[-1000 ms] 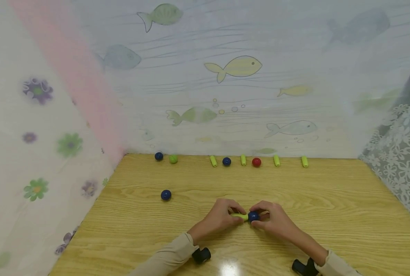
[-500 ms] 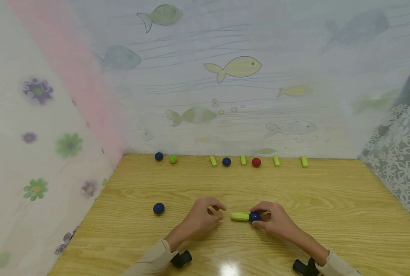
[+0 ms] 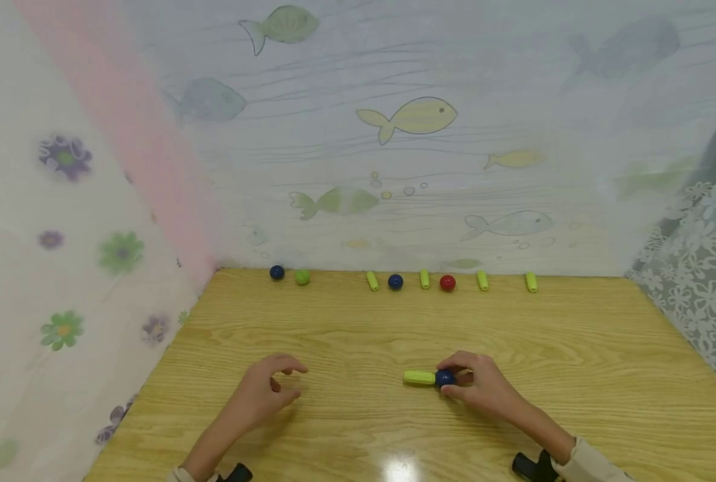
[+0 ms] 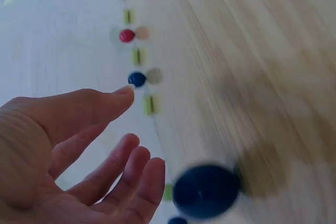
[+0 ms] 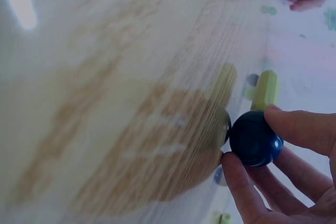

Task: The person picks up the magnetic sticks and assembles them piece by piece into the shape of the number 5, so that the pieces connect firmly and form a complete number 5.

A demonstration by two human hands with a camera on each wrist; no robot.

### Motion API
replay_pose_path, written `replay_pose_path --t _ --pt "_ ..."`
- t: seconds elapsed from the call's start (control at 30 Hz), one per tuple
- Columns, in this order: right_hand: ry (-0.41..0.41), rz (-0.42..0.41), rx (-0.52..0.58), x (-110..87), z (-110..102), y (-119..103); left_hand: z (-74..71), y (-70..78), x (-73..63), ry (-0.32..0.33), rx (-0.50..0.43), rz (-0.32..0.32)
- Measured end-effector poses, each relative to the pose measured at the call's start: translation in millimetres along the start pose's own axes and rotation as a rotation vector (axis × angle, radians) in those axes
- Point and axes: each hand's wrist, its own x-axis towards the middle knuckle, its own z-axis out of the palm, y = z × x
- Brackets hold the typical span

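Observation:
My right hand [image 3: 484, 385] pinches a dark blue ball [image 5: 255, 139] between thumb and fingers at the table. Against its left side lies a lime-green ribbed stick [image 3: 419, 378], end-on to the ball. Off to the left, my left hand [image 3: 267, 388] holds nothing, its thumb and fingers spread apart. Just beyond those fingertips, the left wrist view shows another blue ball [image 4: 206, 191] on the table. This ball also appears beside the left hand in the right wrist view, while the head view has it hidden behind the hand.
Along the table's back edge runs a row: blue balls [image 3: 396, 282], a green ball [image 3: 302, 276], a red ball [image 3: 447, 282] and several lime-green sticks [image 3: 483, 280]. Behind them rises a fish-patterned curtain [image 3: 406, 167]. A flowered sheet [image 3: 92, 281] borders the left side.
My left hand has let go of the green stick and moved left. The loose blue ball rolled nearer and left, then passed behind that hand. My right hand stays on its ball.

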Motion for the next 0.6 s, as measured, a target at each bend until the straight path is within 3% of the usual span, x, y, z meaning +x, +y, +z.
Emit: replay_pose_path --t 0.23,0.43,0.6 --pt "0.002 -0.002 -0.003 -1.5 -1 2 -19.9 -23.0 -23.7 0.036 0.105 -0.107" --pt "0.001 -0.006 -0.012 -1.7 -2 5 -25.8 -40.4 -33.3 0.036 0.021 -0.148" --pt "-0.006 -0.008 -0.003 -1.9 -1 5 -24.5 -43.5 -33.8 0.055 -0.051 -0.194"
